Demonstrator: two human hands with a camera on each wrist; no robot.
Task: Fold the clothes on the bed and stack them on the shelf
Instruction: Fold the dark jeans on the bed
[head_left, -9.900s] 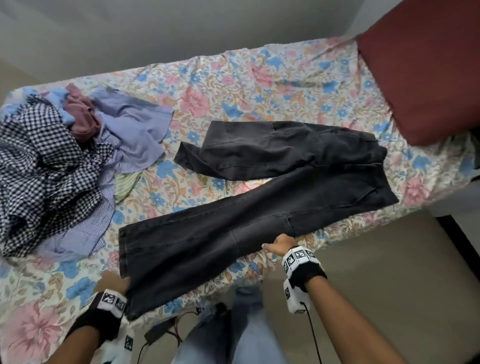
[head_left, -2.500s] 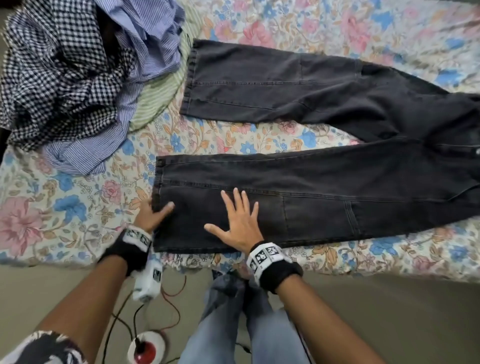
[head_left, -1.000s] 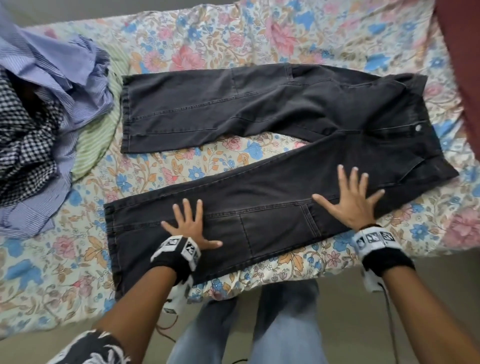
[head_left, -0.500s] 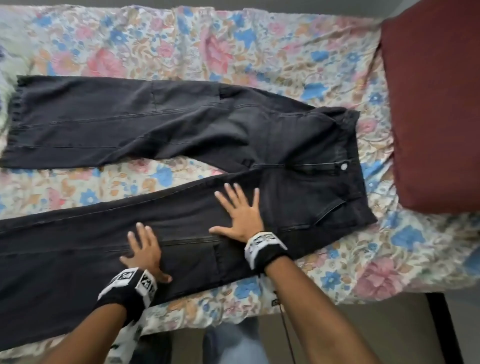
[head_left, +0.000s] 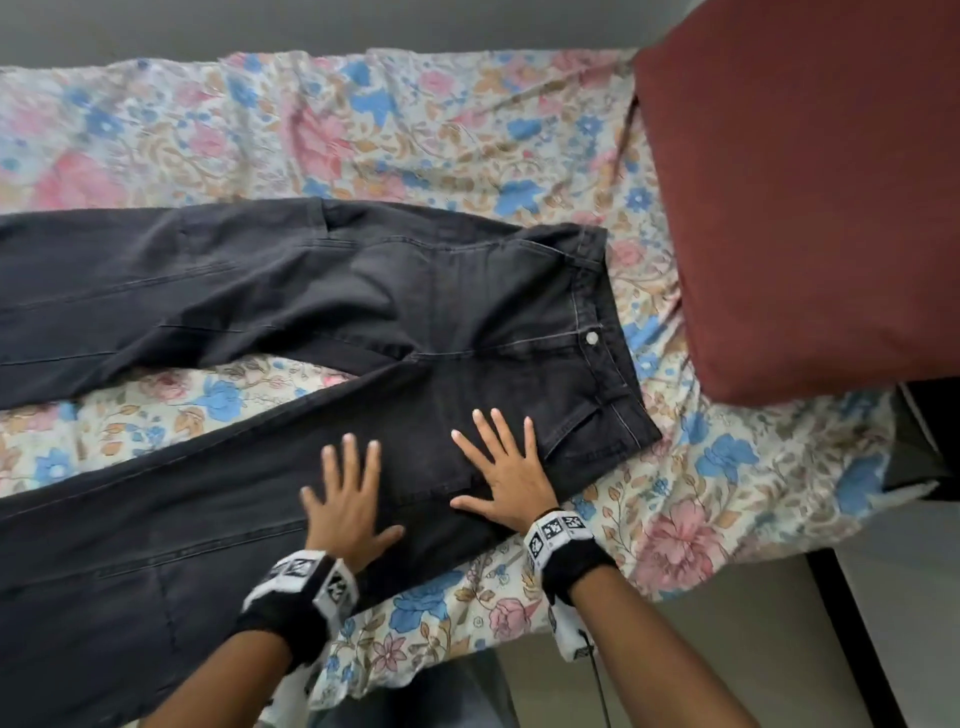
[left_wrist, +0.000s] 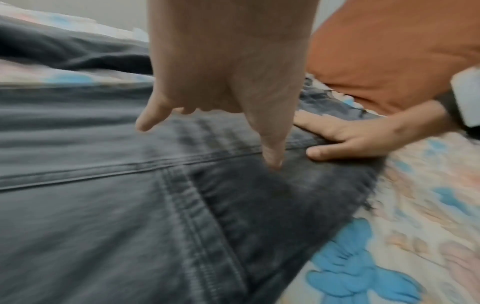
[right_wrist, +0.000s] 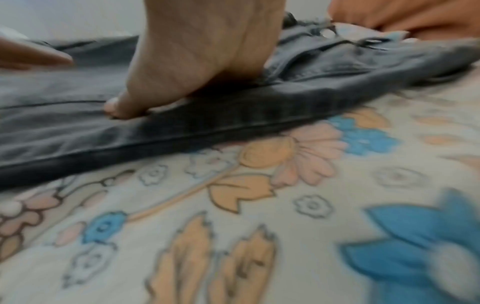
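Observation:
Dark grey jeans (head_left: 363, 312) lie spread flat on the floral bed sheet (head_left: 363, 130), legs apart and running off the left edge, waistband toward the right. My left hand (head_left: 345, 499) lies flat with fingers spread on the near leg. My right hand (head_left: 501, 467) presses flat on the thigh near the front pocket. In the left wrist view my left hand (left_wrist: 223, 86) hovers close over the jeans (left_wrist: 103, 205) with fingers hanging down. In the right wrist view my right hand (right_wrist: 197, 61) rests on the jeans' (right_wrist: 259, 107) near edge.
A large dark red pillow (head_left: 810, 197) lies at the right end of the bed, just past the waistband. The bed's near edge runs below my wrists, with floor beyond (head_left: 727, 665). A wall (head_left: 311, 26) backs the bed's far side.
Both hands have slid to the right along the near trouser leg toward the waistband, staying flat on the fabric. The view has followed, so the clothes pile is out of sight.

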